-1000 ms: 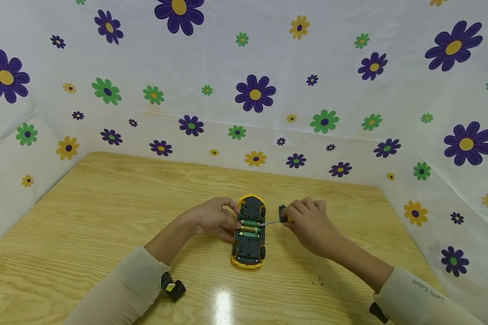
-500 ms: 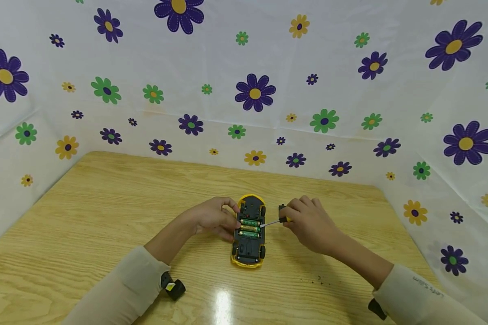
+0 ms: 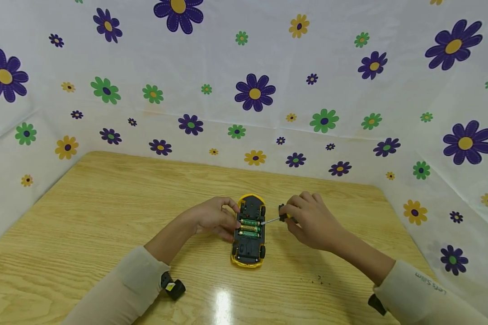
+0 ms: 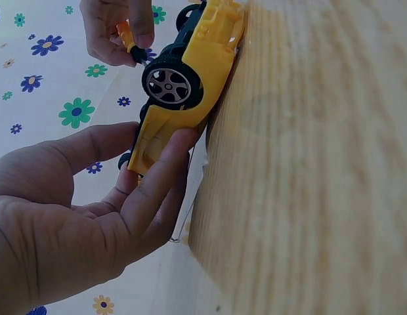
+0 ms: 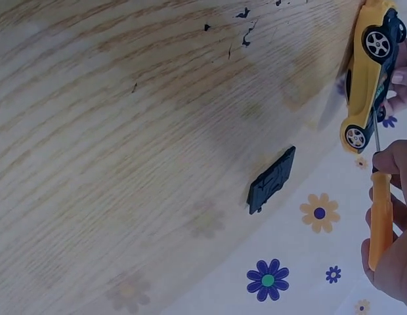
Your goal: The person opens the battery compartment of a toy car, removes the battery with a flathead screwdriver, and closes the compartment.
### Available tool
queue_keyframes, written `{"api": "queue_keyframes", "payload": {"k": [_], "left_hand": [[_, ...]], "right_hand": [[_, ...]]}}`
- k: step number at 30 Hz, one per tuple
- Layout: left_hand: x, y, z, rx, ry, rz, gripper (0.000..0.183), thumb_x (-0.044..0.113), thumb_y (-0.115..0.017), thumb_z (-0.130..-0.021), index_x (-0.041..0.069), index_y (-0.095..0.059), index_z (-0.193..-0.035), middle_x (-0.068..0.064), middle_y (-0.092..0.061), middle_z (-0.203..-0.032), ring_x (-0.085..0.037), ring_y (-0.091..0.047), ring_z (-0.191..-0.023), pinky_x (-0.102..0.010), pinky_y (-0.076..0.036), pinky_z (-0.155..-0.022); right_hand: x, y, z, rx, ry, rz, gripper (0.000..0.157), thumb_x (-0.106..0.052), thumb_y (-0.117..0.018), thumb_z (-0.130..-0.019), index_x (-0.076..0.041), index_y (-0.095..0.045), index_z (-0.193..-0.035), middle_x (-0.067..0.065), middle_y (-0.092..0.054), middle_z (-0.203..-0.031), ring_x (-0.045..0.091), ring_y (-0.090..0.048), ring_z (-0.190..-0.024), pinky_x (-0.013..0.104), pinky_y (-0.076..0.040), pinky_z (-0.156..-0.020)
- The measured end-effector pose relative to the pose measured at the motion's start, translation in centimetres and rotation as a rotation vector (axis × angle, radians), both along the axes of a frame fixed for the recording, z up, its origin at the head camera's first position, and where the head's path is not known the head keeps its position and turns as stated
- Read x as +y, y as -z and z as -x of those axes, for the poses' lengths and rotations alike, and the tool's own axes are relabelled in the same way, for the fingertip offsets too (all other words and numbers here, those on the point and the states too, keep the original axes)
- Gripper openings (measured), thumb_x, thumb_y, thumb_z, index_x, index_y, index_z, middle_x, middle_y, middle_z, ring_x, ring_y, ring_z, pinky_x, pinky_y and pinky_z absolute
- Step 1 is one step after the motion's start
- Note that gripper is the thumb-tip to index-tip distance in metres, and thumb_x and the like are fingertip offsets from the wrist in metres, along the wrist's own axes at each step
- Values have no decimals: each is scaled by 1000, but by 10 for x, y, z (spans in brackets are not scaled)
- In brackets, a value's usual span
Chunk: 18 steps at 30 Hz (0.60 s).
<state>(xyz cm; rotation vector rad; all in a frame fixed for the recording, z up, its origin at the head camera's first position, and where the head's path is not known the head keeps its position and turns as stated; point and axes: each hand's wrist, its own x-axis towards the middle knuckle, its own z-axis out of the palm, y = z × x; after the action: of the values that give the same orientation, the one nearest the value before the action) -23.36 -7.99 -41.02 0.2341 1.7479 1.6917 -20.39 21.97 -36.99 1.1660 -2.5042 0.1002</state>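
On the wooden table (image 3: pixel 146 194), a yellow toy car (image 3: pixel 249 243) is laid wheels up, its long axis running near to far. One long side is gripped by the left hand (image 3: pixel 215 219). A screwdriver (image 5: pixel 381 223) is held in the right hand (image 3: pixel 312 222), its shaft aimed leftward at the opposite side. Three batteries (image 3: pixel 250 229) are seated crosswise.

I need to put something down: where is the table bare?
Bare: the wide patch of table left of the left hand, and the strip between car and cloth. Crowded: right of the car, with right hand, screwdriver and cover; specks lie nearer.
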Motion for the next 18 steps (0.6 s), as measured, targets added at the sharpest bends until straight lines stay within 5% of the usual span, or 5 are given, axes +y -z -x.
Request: {"api": "queue_keyframes", "payload": {"k": [11,18], "left_hand": [[0,1,1,0,2,-3,36,-9,-62,-93,-2,-46,-125,-25,-65,-107,-32,-71,-84,-49,-64,-79],[0,0,1,-1,3,-5,36,-10,-62,-94,-2,-46,-125,-25,-65,-107,-33,-72,-84,-49,-64,-79]], "right_hand": [[-7,-13,1,34,-42,-43,13,-9,-80,-86,-14,-77,-98,1,-67,-94,23,-53,-85,37,-36,-71],[-23,-27,-2,90,-22,-175,10,-8,-76,-87,-16,-79,-92,0,-67,-90,22,-51,-81,35,-35,-69]]}}
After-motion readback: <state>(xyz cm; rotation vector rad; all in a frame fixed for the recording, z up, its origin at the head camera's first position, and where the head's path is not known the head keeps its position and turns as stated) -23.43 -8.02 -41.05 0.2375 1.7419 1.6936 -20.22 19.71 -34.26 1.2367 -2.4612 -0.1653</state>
